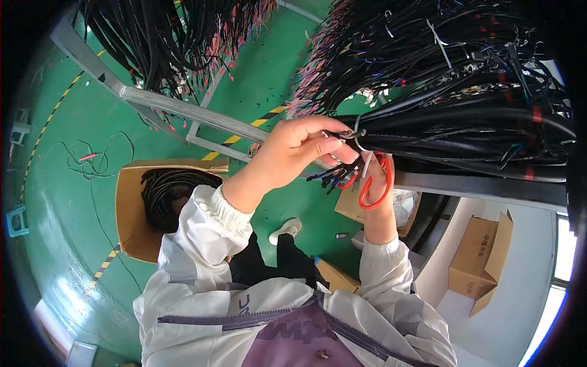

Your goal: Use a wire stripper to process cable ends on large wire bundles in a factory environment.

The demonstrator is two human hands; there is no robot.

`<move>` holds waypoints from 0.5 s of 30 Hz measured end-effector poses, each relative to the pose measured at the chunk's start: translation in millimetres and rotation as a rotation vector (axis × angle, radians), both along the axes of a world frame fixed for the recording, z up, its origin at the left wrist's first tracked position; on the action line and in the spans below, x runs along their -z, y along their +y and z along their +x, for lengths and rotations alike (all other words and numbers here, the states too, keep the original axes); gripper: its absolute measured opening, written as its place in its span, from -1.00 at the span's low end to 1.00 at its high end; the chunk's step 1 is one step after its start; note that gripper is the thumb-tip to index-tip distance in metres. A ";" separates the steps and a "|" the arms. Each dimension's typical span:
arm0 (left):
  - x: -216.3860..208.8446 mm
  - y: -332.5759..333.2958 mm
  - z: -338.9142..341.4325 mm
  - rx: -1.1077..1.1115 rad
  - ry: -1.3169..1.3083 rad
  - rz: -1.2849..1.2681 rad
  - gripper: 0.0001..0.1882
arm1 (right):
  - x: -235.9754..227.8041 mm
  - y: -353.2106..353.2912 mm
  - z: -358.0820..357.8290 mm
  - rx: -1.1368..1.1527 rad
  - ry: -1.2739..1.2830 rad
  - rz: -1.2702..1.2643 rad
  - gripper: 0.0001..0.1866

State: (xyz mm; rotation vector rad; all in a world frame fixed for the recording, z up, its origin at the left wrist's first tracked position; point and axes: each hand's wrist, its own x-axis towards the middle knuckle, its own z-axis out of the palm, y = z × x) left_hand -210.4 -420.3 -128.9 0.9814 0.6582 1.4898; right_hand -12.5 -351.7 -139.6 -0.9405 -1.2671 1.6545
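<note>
Black-sheathed cable bundle point(452, 137) is stretching from the right edge of the frame to the centre, where the left hand point(299, 145) is pinching its tied end between thumb and fingers. From that pinch, most of the bundle is lying to the right. Just below the tied end, the right hand point(378, 176) is reaching up, with a red loop point(370, 207) hanging against its fingers; I cannot tell whether it is gripping anything. Dark wire ends point(330, 178) are dangling below the left fingers. Farther out, a grey metal rack point(183, 111) is running across the upper left, where more black cables point(140, 37) are hanging. At centre left, an open cardboard box point(129, 214) is holding coiled black cable point(160, 199).
</note>
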 end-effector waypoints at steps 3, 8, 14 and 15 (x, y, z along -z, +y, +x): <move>4.5 -0.3 4.6 -0.054 -0.071 -0.012 -0.76 | -0.8 -1.4 -1.9 -0.002 0.007 0.012 -0.71; -3.5 1.3 6.2 -0.057 -0.086 -0.089 -0.74 | 2.4 -2.0 1.4 0.008 0.009 0.031 -0.69; -2.2 5.3 11.1 -0.135 -0.090 -0.079 -0.72 | 5.3 -4.7 -1.3 0.049 -0.026 0.063 -0.68; -2.8 5.8 12.2 -0.147 -0.097 -0.087 -0.72 | 4.8 -4.5 -1.1 0.054 -0.027 0.064 -0.68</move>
